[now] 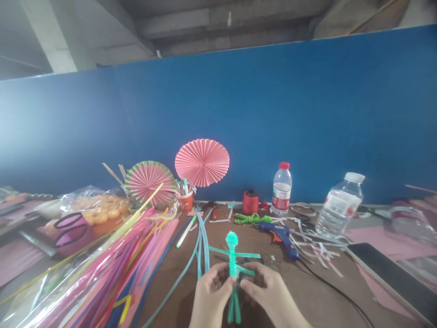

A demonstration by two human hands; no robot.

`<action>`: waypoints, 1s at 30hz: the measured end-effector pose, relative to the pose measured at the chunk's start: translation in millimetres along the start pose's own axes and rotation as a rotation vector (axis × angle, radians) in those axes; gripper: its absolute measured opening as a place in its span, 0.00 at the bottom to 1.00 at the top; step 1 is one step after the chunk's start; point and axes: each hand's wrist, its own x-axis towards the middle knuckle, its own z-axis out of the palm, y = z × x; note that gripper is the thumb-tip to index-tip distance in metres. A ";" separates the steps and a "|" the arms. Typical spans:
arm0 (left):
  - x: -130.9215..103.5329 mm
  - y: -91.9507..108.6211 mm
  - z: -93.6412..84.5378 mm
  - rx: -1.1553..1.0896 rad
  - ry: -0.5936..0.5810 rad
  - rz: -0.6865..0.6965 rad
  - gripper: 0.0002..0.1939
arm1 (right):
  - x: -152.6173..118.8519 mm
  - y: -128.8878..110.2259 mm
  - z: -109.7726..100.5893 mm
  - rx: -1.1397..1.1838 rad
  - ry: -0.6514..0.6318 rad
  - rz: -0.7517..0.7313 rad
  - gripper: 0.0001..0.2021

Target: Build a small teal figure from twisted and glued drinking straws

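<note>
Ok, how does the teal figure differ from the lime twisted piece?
The teal figure is held upright between left hand and right hand; the lime twisted piece lies on the table. The figure has straight, spread limbs, while the piece looks coiled and knotted. The figure is bluish green, the piece yellowish green. Both are greenish.

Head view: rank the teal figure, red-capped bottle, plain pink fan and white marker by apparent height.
1. Teal figure, tallest, though closer to the camera.
2. Red-capped bottle and plain pink fan, too alike to rank.
3. White marker, shortest.
</note>
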 end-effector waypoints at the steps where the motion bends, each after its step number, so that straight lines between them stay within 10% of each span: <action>1: 0.6 1.3 -1.4 -0.029 -0.009 -0.010 0.11 | -1.1 0.2 0.9 -0.006 0.015 -0.012 0.17; 13: -7.4 13.2 4.0 -0.321 -0.122 -0.271 0.09 | -5.9 4.1 -10.2 -0.586 0.143 -0.525 0.11; 30: 1.3 4.4 -6.5 -0.263 -0.006 -0.132 0.10 | -8.6 -4.6 -20.3 -1.014 0.086 -1.042 0.12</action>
